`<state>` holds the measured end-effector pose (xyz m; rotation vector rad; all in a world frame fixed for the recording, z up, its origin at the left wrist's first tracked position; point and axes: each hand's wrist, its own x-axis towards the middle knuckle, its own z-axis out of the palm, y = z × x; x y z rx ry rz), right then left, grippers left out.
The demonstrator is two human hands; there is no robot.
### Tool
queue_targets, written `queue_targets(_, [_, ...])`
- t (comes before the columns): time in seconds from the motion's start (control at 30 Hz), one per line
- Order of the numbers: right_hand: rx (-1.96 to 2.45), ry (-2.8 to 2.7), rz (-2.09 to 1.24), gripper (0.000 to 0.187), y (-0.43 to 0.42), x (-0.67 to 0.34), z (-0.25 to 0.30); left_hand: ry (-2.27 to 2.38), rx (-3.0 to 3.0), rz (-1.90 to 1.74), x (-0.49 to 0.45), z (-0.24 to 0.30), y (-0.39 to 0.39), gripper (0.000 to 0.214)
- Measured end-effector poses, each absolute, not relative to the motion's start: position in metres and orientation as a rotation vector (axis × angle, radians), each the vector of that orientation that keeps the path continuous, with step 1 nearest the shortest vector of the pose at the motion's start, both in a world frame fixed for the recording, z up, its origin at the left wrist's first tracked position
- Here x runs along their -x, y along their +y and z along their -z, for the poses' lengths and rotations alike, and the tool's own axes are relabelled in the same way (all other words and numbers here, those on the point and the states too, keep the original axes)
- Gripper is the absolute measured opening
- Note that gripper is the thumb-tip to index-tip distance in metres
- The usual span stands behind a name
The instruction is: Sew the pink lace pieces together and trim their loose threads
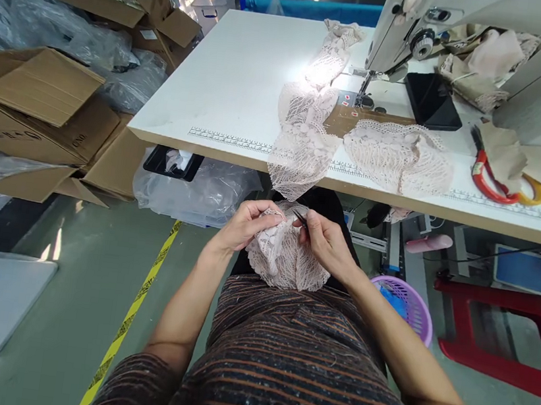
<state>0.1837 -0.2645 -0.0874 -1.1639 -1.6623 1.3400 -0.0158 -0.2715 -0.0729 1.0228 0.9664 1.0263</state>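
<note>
Over my lap, in front of the table edge, my left hand (252, 223) pinches a gathered piece of pale pink lace fabric (287, 261). Close beside it, my right hand (323, 239) grips a small dark two-pointed tool (300, 218), its tips at the lace; whether it is tweezers or thread snips I cannot tell. A lace strip (303, 140) runs from the tabletop over the edge towards my hands. Another lace piece (396, 156) lies flat to the right, below the sewing machine's needle area (364, 95).
On the white table (232, 78) are a black phone (433, 101), red-and-yellow-handled scissors (495, 182) and a fabric bundle (488, 65). Cardboard boxes (38, 105) stand left. A purple basket (419, 308) and a red stool (464, 321) are at the right.
</note>
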Motion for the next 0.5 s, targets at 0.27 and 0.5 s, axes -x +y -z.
queue_targets(0.27, [1.058,-1.800,-1.290,0.057,-0.2654,-0.1742,0.0763,0.961,-0.984,-0.999,0.0109,0.0694,-0.2715,0.028])
queue_targets(0.5, [1.087,-1.830,-1.249,0.054,-0.2628,-0.1767,0.0762,0.925,-0.962,-0.979,0.0127,0.0670,-0.2704,0.030])
